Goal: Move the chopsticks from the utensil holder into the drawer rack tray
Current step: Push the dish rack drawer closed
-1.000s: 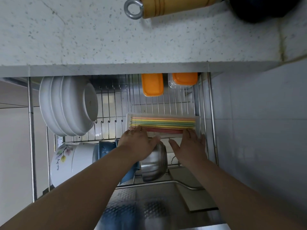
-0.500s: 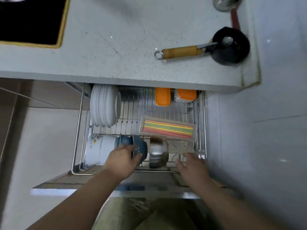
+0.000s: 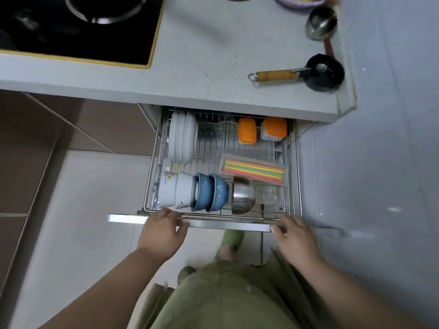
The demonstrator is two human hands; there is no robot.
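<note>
My left hand (image 3: pixel 164 231) and right hand (image 3: pixel 294 236) rest with fingers loosely spread, grasping nothing, on the drawer front (image 3: pixel 223 223); the chopsticks (image 3: pixel 254 170) lie beyond them in the clear tray (image 3: pixel 224 160) at the rack's right, long axis running left to right, nearer my right hand; a second ago both hands touched that tray; now they have drawn back to the front edge, likely to push the drawer shut.

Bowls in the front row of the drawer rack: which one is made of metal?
The steel bowl, at the right end of the row beside the two blue bowls; the other bowls are white or blue ceramic.
</note>
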